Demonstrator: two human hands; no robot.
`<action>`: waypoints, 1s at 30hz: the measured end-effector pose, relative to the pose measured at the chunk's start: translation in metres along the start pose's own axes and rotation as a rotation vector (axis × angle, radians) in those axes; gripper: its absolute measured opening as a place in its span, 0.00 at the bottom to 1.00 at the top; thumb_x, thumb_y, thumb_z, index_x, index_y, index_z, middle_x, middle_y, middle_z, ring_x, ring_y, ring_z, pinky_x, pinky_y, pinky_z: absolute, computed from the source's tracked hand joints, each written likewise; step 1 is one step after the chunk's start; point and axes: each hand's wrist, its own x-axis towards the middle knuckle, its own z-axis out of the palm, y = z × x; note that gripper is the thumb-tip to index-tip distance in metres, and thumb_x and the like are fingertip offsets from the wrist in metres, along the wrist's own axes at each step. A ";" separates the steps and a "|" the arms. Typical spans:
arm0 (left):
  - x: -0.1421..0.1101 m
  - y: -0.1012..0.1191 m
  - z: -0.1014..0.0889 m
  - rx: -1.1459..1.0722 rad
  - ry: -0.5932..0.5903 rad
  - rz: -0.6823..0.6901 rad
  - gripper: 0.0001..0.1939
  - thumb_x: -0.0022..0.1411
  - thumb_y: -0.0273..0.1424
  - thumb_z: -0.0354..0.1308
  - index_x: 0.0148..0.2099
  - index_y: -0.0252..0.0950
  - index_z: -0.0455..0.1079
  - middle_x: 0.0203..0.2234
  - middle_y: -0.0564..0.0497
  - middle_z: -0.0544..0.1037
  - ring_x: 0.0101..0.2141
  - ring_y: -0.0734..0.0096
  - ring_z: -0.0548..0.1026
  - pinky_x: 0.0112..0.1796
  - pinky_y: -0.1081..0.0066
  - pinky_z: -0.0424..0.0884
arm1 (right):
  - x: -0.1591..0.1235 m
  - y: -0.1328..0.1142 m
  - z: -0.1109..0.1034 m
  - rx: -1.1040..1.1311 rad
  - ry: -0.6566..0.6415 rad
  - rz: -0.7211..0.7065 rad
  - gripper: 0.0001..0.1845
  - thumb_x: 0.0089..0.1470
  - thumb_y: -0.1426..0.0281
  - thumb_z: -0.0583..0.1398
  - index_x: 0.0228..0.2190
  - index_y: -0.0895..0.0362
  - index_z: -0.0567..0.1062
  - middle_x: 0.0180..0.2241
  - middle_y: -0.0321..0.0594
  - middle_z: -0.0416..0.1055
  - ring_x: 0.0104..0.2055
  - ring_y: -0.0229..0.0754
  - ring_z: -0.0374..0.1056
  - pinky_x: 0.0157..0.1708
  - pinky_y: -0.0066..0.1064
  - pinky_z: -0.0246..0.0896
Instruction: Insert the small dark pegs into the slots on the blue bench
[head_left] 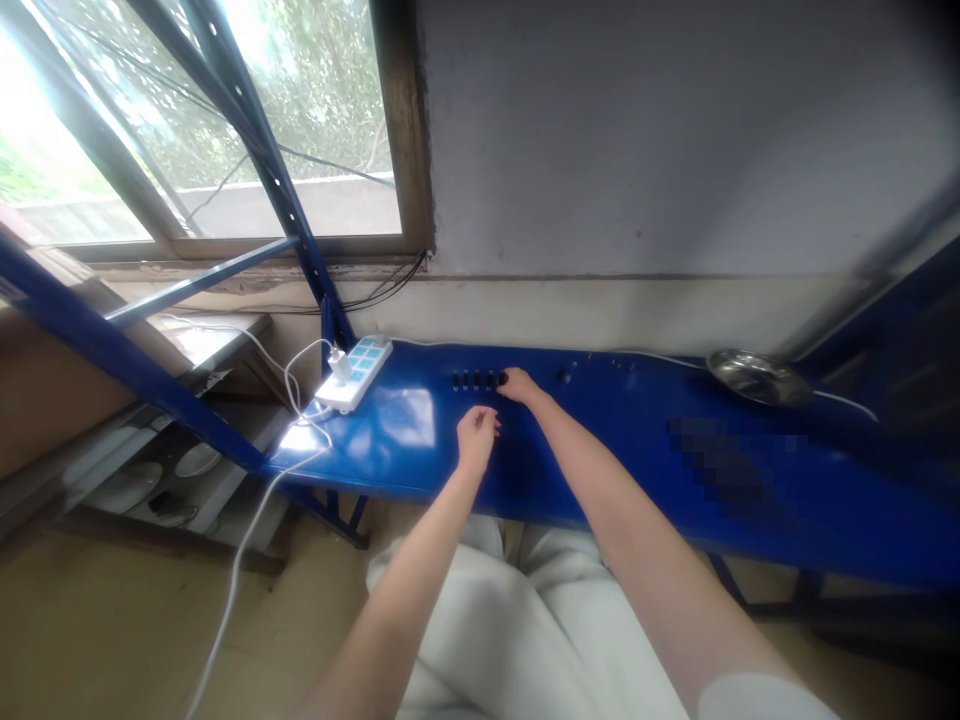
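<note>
A row of several small black pieces [475, 380] stands on the blue metal table [615, 440] near its back edge. My right hand [519, 385] reaches to the right end of that row, its fingers closed on the last small black piece. My left hand [477, 436] hovers just in front of the row, fingers curled loosely; what it holds, if anything, is hidden. Two more tiny dark pieces [564, 375] lie a little to the right of my right hand.
A white power strip [355, 372] with a plugged-in white charger and cable lies at the table's left end. A round metal dish [757, 376] sits at the back right. Blue shelf struts [247, 120] cross the window on the left. A blurred patch covers part of the table's right side.
</note>
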 end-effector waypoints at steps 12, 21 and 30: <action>-0.003 0.005 0.000 -0.023 -0.010 -0.031 0.09 0.55 0.33 0.51 0.32 0.33 0.68 0.22 0.53 0.71 0.22 0.79 0.68 0.28 0.75 0.65 | -0.029 0.043 -0.052 0.382 -0.085 0.120 0.18 0.42 0.73 0.63 0.39 0.65 0.73 0.31 0.46 0.75 0.23 0.33 0.69 0.21 0.21 0.60; -0.004 0.007 -0.001 -0.007 -0.026 -0.036 0.09 0.56 0.34 0.51 0.32 0.33 0.68 0.23 0.52 0.71 0.23 0.78 0.68 0.28 0.75 0.66 | -0.039 0.111 -0.075 0.549 0.044 0.353 0.10 0.42 0.73 0.64 0.30 0.63 0.73 0.30 0.46 0.75 0.23 0.35 0.70 0.22 0.23 0.63; -0.002 0.004 0.001 -0.021 -0.018 -0.020 0.08 0.55 0.32 0.51 0.31 0.33 0.68 0.21 0.53 0.71 0.21 0.80 0.67 0.27 0.76 0.65 | -0.009 0.120 -0.038 0.710 0.391 0.391 0.28 0.39 0.76 0.64 0.45 0.65 0.65 0.39 0.53 0.71 0.27 0.37 0.70 0.25 0.27 0.67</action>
